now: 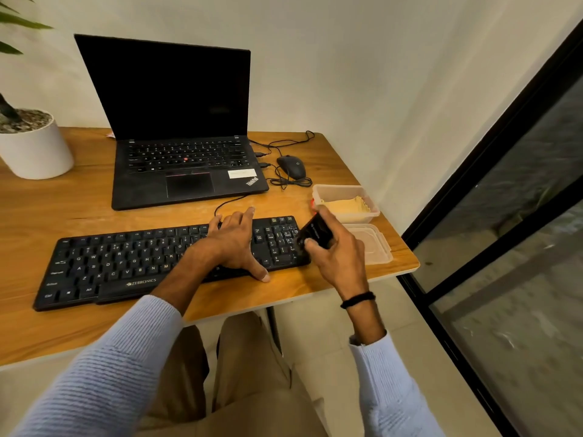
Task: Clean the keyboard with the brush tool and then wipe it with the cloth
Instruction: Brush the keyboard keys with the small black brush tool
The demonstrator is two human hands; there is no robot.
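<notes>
I am pressing my left hand, fingers spread flat, on the black plastic keyboard on the wooden worktop, to steady it. My right hand is gripping the black oblong brush tool in curled fingers over the number pad. The yellow cloth is sitting in a clear tub.

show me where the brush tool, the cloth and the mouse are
brush tool [313, 231], head view, middle of its black body
cloth [345, 205], head view, middle of the yellow fold
mouse [291, 165], head view, top of its black back
</notes>
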